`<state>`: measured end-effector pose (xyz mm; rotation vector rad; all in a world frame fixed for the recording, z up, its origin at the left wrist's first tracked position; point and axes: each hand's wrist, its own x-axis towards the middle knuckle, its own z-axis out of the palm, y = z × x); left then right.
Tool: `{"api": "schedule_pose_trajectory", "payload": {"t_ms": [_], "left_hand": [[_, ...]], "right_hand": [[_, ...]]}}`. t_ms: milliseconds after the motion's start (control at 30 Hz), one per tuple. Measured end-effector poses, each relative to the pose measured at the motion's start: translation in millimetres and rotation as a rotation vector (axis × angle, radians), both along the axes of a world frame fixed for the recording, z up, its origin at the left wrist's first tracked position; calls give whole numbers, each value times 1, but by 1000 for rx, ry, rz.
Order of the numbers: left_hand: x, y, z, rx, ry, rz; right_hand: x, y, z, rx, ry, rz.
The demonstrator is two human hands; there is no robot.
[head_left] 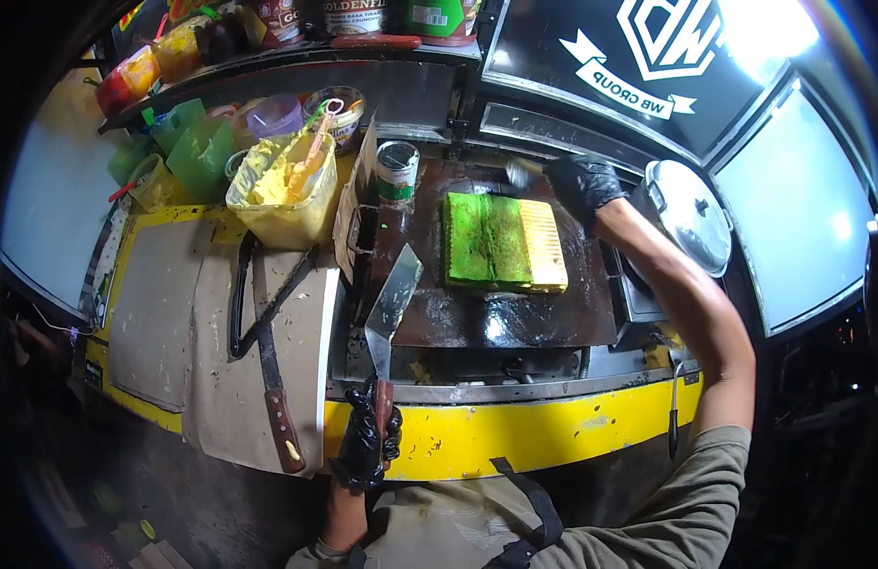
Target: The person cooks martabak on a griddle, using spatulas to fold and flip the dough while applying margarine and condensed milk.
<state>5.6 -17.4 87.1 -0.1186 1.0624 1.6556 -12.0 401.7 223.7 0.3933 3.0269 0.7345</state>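
Note:
My left hand (365,438), in a black glove, is wrapped round the wooden handle of a metal spatula (393,302). Its broad blade points up and away, overlapping the left edge of the dark griddle (543,327). On the griddle lies a block of bread (501,242), mostly green on top with a ridged yellow strip along its right side. Beyond its upper right corner is my black-gloved right hand (585,188), closed on a short, pale tool (524,174) whose kind I cannot tell through the blur. A green-labelled can (397,172) stands at the griddle's far left corner.
A tub of yellow spread (285,190) stands left of the griddle. Black tongs (240,303) and a long wooden-handled knife (276,398) rest on brown paper (221,398). A lidded pot (690,213) sits at the right. Containers line the shelf (316,55) behind.

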Motion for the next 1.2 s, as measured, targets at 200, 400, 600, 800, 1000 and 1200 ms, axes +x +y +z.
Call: {"api": "schedule_pose_trajectory", "payload": {"t_ms": [200, 400, 600, 800, 1000, 1200], "left_hand": [[2, 6, 21, -107, 103, -17], [6, 1, 21, -84, 35, 75], [2, 1, 19, -15, 44, 25], [5, -10, 8, -1, -22, 34], [3, -4, 20, -42, 57, 20], [8, -12, 20, -69, 56, 64]], "right_hand": [[-19, -18, -33, -35, 150, 149], [-10, -34, -1, -67, 174, 283], [-40, -37, -29, -22, 251, 186], [-20, -36, 1, 46, 187, 359], [-46, -21, -27, -57, 200, 257], [-24, -15, -9, -75, 167, 460]]}}
